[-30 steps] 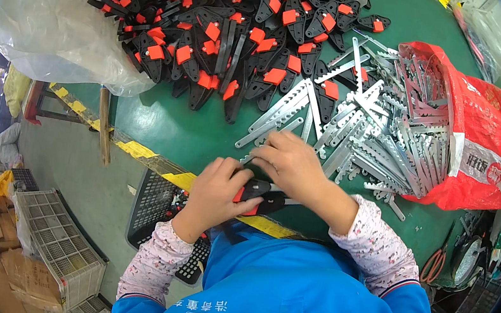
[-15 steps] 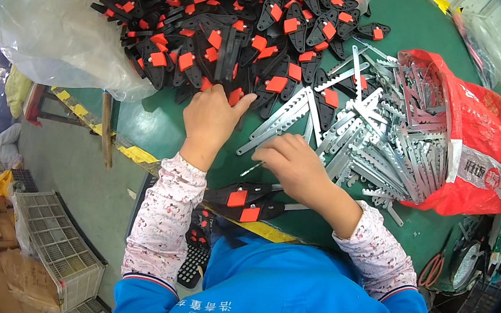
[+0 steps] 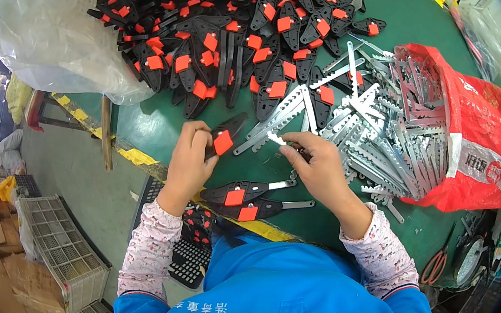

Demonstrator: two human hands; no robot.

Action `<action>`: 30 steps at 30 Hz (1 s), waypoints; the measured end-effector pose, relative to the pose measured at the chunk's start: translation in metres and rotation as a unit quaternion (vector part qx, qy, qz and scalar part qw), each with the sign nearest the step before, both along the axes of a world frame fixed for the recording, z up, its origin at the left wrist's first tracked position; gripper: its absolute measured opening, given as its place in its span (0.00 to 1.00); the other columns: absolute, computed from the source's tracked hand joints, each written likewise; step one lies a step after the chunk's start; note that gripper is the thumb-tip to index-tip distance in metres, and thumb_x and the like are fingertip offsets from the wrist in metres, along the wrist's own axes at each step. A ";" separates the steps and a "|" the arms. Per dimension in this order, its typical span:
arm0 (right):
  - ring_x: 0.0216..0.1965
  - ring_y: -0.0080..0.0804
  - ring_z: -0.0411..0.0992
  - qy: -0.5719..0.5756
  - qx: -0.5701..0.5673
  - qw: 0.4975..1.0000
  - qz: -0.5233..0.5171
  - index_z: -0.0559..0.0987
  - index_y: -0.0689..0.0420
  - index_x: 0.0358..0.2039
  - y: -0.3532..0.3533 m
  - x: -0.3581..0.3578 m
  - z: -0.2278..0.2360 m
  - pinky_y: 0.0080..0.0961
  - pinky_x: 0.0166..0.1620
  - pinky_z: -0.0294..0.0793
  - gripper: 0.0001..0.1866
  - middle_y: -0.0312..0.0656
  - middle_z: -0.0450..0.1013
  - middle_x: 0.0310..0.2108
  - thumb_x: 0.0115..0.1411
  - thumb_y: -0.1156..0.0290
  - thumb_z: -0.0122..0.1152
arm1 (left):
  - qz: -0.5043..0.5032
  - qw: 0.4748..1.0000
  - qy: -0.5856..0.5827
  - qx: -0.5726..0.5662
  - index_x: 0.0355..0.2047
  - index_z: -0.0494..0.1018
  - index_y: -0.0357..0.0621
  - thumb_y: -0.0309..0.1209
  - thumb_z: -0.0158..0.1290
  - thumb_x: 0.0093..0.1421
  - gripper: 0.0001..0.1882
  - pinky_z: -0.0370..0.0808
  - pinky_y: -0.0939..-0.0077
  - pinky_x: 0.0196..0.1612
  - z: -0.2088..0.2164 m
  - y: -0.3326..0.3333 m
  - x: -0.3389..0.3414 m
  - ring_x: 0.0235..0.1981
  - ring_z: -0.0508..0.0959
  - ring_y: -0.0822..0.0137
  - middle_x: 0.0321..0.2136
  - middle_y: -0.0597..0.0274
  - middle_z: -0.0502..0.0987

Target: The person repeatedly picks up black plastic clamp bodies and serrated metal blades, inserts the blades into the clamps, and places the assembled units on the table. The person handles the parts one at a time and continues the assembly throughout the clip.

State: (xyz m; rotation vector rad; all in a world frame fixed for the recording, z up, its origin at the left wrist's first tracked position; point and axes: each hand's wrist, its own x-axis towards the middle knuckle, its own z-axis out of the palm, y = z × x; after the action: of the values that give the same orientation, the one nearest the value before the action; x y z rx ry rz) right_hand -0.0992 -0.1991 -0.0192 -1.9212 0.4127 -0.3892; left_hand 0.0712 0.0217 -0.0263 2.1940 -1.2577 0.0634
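My left hand (image 3: 187,163) is closed on a black plastic piece with a red tab (image 3: 223,142), a little blurred, held above the green table's near side. Facing it, my right hand (image 3: 323,178) pinches a notched metal strip (image 3: 276,139); its tip points left and the rest is hidden by my fingers. A gap separates the two parts. Below my hands, at the near edge, lie two black pieces (image 3: 234,197) with red tabs, each with a metal strip sticking out to the right.
A big heap of black pieces with red tabs (image 3: 276,88) covers the far side, beside a clear plastic bag (image 3: 56,33). Loose notched strips (image 3: 361,140) spill from a red bag (image 3: 486,119) on the right. Scissors (image 3: 435,266) are at the right edge; a crate (image 3: 59,245) stands lower left.
My left hand has drawn back from the heap toward me with a black piece. My right hand has moved slightly right and turned, lifting the strip's tip.
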 end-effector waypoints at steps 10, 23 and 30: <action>0.35 0.48 0.79 -0.019 -0.122 0.992 -0.006 0.86 0.55 0.43 -0.005 0.001 0.004 0.40 0.38 0.79 0.11 0.46 0.79 0.34 0.64 0.65 0.69 | -0.127 0.990 -0.039 -0.046 0.35 0.66 0.39 0.12 0.66 0.43 0.23 0.81 0.59 0.42 0.006 0.003 -0.005 0.43 0.79 0.44 0.49 0.47 0.72; 0.39 0.49 0.80 0.050 -0.110 0.978 0.169 0.87 0.55 0.43 -0.011 -0.008 0.023 0.41 0.41 0.80 0.12 0.45 0.81 0.37 0.63 0.64 0.70 | -0.168 0.980 -0.090 0.052 0.60 0.75 0.42 0.19 0.63 0.51 0.33 0.79 0.60 0.38 0.013 -0.001 -0.004 0.36 0.81 0.50 0.42 0.52 0.79; 0.38 0.48 0.81 0.039 -0.068 0.993 0.092 0.87 0.58 0.43 -0.023 -0.017 0.024 0.39 0.43 0.80 0.12 0.49 0.82 0.37 0.64 0.65 0.69 | -0.134 0.989 -0.038 0.042 0.63 0.74 0.44 0.21 0.64 0.54 0.34 0.79 0.60 0.38 0.020 0.000 -0.012 0.35 0.80 0.49 0.40 0.52 0.76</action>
State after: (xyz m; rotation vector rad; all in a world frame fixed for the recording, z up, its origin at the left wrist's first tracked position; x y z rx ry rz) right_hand -0.1165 -0.2225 0.0047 -2.0934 0.2635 -0.2265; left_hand 0.0596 0.0214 -0.0060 2.0883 -1.6135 -0.0136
